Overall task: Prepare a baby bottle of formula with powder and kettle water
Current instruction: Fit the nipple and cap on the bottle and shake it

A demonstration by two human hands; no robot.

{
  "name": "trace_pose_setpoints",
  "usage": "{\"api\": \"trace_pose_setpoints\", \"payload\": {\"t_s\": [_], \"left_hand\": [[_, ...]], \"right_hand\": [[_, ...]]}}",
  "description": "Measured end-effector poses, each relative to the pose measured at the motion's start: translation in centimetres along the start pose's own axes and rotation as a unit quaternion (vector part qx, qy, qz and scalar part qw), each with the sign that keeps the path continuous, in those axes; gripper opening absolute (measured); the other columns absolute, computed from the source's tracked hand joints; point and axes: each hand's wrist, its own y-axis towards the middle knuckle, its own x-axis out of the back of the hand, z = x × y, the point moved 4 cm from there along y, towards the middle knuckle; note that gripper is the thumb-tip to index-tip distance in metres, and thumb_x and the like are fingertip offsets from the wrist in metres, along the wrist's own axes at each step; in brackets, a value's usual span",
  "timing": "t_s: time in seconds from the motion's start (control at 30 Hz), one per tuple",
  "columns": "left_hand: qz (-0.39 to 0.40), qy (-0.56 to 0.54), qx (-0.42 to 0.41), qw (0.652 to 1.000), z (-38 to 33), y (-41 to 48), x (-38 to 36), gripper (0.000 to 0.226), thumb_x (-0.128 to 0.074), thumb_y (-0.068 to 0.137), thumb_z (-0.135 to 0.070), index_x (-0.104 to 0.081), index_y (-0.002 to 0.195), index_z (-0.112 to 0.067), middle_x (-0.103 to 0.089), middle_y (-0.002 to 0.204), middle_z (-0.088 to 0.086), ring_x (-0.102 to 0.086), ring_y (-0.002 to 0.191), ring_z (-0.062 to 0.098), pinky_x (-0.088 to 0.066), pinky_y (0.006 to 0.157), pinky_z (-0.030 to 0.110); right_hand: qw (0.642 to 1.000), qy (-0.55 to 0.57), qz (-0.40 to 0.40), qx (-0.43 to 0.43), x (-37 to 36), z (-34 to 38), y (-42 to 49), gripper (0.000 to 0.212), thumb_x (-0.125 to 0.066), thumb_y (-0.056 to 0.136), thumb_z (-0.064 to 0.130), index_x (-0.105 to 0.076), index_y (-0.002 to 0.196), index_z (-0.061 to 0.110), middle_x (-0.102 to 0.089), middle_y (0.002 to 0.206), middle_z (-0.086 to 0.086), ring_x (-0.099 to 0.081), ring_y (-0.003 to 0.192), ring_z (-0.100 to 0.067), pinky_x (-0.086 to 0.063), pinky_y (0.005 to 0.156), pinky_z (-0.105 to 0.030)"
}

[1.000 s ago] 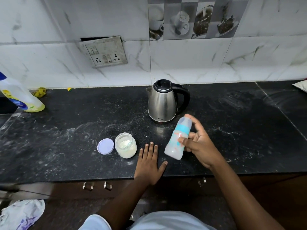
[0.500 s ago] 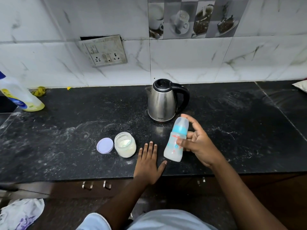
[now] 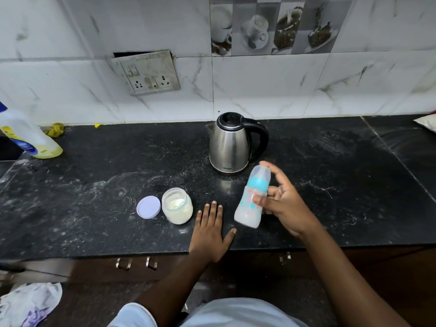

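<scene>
Shaking the capped bottle [image 3: 252,197] in my right grip [image 3: 280,204], now tilted further above the table [image 3: 94,185] beside the kettle [image 3: 232,143], I judge mixing underway; left grip [image 3: 210,230] rests flat, empty.

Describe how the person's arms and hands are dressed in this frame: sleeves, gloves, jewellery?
Both hands are bare: no gloves, rings, watch or bracelets show on the left hand or the right hand. The forearms are uncovered too. A pale light-blue fabric sleeve edge shows near the left elbow at the bottom of the view; no sleeve is visible on the right arm.
</scene>
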Motion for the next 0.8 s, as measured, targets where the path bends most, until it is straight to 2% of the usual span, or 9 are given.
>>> {"api": "trace_pose_setpoints", "payload": {"t_s": [0.07,0.17,0.2,0.3,0.4,0.43,0.53,0.67,0.8], "left_hand": [[0.002,0.000,0.004,1.000,-0.1,0.0,0.0,0.092,-0.013,0.101,-0.073,0.004,0.170,-0.014,0.013,0.178,0.009,0.015,0.165,0.027,0.010,0.133,0.045],[0.007,0.005,-0.004,1.000,0.0,-0.2,0.1,0.095,-0.006,0.097,-0.074,0.004,0.170,-0.013,0.013,0.178,0.010,0.015,0.165,0.028,0.011,0.133,0.046],[0.006,0.005,-0.006,1.000,0.1,-0.1,0.0,0.096,-0.005,0.096,-0.074,0.004,0.170,-0.013,0.013,0.178,0.010,0.015,0.165,0.028,0.011,0.133,0.046],[-0.002,0.000,0.001,1.000,-0.1,0.0,0.1,0.095,-0.008,0.098,-0.074,0.002,0.170,-0.013,0.011,0.179,0.010,0.013,0.165,0.028,0.009,0.133,0.046],[0.004,0.001,-0.004,1.000,0.1,0.0,-0.1,0.096,-0.007,0.097,-0.074,0.001,0.170,-0.013,0.011,0.179,0.010,0.013,0.165,0.028,0.008,0.133,0.048],[0.002,0.000,-0.006,1.000,0.1,0.0,-0.1,0.096,-0.008,0.097,-0.074,0.001,0.171,-0.013,0.010,0.179,0.011,0.013,0.165,0.028,0.008,0.133,0.048],[0.000,-0.004,0.000,1.000,0.0,0.1,-0.2,0.094,-0.012,0.100,-0.074,0.001,0.171,-0.013,0.010,0.179,0.009,0.013,0.165,0.028,0.008,0.133,0.048],[0.014,0.009,-0.015,1.000,0.2,0.0,-0.3,0.098,-0.005,0.095,-0.074,0.003,0.170,-0.012,0.013,0.178,0.012,0.015,0.165,0.030,0.007,0.133,0.050],[-0.002,-0.001,-0.003,1.000,0.1,0.1,-0.3,0.095,-0.011,0.099,-0.073,0.000,0.171,-0.012,0.009,0.179,0.010,0.012,0.166,0.028,0.005,0.134,0.050]], "right_hand": [[0.998,0.035,-0.044,0.008,0.6,-0.3,0.2,0.084,-0.076,0.081,0.005,-0.041,0.150,0.037,-0.073,0.115,-0.020,-0.074,0.102,-0.026,-0.063,0.080,-0.046],[0.999,-0.011,0.029,-0.025,-0.2,-0.6,0.0,0.083,-0.074,0.084,-0.003,-0.042,0.149,0.037,-0.075,0.108,-0.020,-0.075,0.094,-0.024,-0.062,0.073,-0.036],[0.999,-0.017,0.041,-0.027,-0.4,-0.7,-0.1,0.083,-0.074,0.085,-0.004,-0.042,0.149,0.037,-0.076,0.108,-0.021,-0.075,0.095,-0.025,-0.062,0.074,-0.037],[0.999,0.040,-0.030,-0.017,0.3,-1.1,0.2,0.080,-0.074,0.083,0.004,-0.042,0.149,0.036,-0.074,0.115,-0.017,-0.074,0.101,-0.025,-0.064,0.077,-0.044],[0.999,-0.001,0.014,-0.033,-0.3,-1.2,0.1,0.077,-0.072,0.087,-0.002,-0.044,0.147,0.038,-0.075,0.109,-0.018,-0.075,0.094,-0.021,-0.062,0.070,-0.034],[0.999,-0.007,0.019,-0.029,-0.4,-1.3,0.1,0.077,-0.072,0.088,-0.003,-0.044,0.147,0.038,-0.075,0.110,-0.019,-0.075,0.093,-0.021,-0.062,0.070,-0.035],[0.997,0.051,-0.050,-0.018,0.7,-1.5,0.5,0.080,-0.074,0.083,0.005,-0.043,0.149,0.036,-0.073,0.116,-0.017,-0.072,0.103,-0.026,-0.062,0.084,-0.051],[0.994,-0.064,0.069,-0.050,-0.4,-1.8,0.1,0.083,-0.078,0.084,0.001,-0.043,0.149,0.040,-0.075,0.113,-0.023,-0.073,0.101,-0.034,-0.059,0.084,-0.051],[0.999,-0.010,-0.019,-0.046,0.3,-2.7,0.7,0.080,-0.077,0.086,0.006,-0.042,0.149,0.042,-0.074,0.118,-0.021,-0.074,0.108,-0.032,-0.062,0.085,-0.052]]}}
